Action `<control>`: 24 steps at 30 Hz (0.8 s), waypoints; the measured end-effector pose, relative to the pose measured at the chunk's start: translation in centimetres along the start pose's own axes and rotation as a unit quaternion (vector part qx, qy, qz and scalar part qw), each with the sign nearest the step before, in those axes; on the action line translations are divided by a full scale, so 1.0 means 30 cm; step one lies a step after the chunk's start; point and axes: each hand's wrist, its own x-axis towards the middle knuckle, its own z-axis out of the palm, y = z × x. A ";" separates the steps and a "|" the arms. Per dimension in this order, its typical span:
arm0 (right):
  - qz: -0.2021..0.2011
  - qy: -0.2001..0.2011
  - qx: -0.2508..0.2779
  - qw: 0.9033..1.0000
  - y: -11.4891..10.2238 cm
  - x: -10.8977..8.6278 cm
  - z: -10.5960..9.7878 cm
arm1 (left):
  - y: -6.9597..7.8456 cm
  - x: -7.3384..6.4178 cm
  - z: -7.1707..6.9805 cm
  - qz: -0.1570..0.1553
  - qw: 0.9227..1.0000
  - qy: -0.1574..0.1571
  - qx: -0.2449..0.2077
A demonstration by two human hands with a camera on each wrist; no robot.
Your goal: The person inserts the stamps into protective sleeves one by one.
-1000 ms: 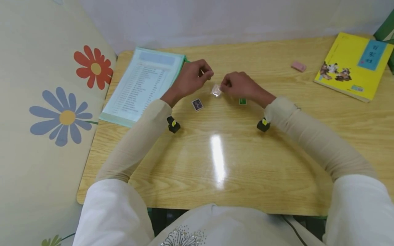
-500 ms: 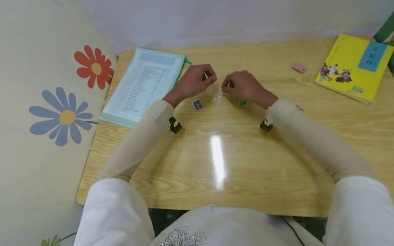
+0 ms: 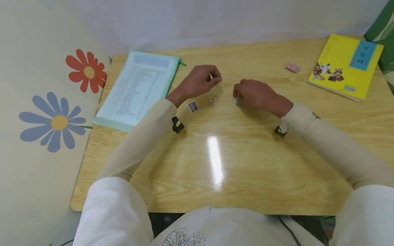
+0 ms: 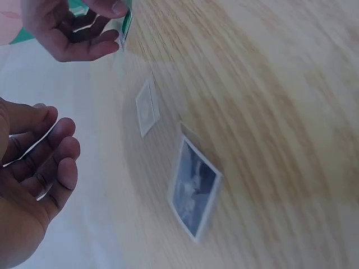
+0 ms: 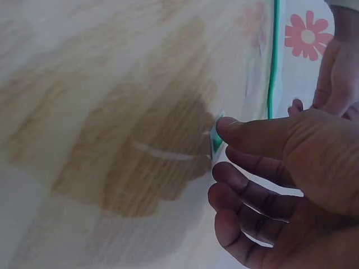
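Note:
In the head view my right hand point(image 3: 257, 95) is at a small green stamp-like card point(image 3: 237, 102), its thumb and index finger pinching the edge. The right wrist view shows the thumb tip overlapping the green card point(image 5: 217, 143). My left hand point(image 3: 198, 82) hovers left of it with fingers loosely curled and holding nothing. A pale stamp-like card point(image 3: 211, 100) in a clear sleeve lies flat between the hands. Nearer the left wrist lies a dark, white-bordered one point(image 3: 193, 107), which the left wrist view shows as a dark picture card point(image 4: 194, 188).
A light-blue zip folder point(image 3: 138, 85) with a printed sheet lies on the left of the wooden table point(image 3: 246, 171). At the back right are a pink eraser-like block point(image 3: 292, 67) and a yellow book point(image 3: 344, 66). A flower-patterned wall point(image 3: 30, 177) borders the left.
My right hand has let go of the pale card, which now lies flat, and has moved right to the green card. My left hand has shifted slightly right. The head view has turned slightly right.

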 end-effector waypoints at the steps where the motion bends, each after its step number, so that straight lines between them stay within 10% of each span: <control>1: 0.000 0.005 0.001 1.000 0.004 -0.003 0.004 | 0.003 0.010 0.004 0.013 1.000 -0.004 0.003; 8: -0.015 0.020 0.021 0.999 0.021 -0.017 0.026 | 0.016 0.097 0.048 0.074 0.996 -0.054 0.023; 24: 0.000 0.005 0.057 0.998 0.061 -0.047 0.031 | 0.040 0.198 0.104 0.081 0.985 -0.117 0.094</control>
